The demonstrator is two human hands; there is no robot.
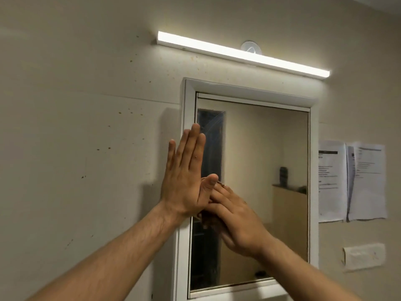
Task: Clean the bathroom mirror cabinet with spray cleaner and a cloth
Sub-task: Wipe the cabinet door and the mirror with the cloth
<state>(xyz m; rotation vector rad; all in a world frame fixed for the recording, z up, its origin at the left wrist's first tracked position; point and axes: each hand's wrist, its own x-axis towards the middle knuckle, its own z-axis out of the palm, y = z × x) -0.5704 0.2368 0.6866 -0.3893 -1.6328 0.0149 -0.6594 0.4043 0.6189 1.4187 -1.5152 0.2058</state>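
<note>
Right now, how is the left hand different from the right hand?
The left hand points its fingers straight up; the right hand slants its fingers toward the left hand's thumb. The left hand is higher, over the white frame; the right hand is lower, over the mirror glass. Both are bare and flat, holding nothing.

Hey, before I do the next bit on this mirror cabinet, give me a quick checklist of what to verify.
1. Cloth in hand: not ok; left hand and right hand are both bare, no cloth in view.
2. Spray cleaner at hand: not ok; none in view.
3. Lighting: ok; light bar is lit.
4. Mirror free of smears: not ok; streaks near its upper left.
5. Mirror door shut against cabinet frame: cannot tell.
</note>
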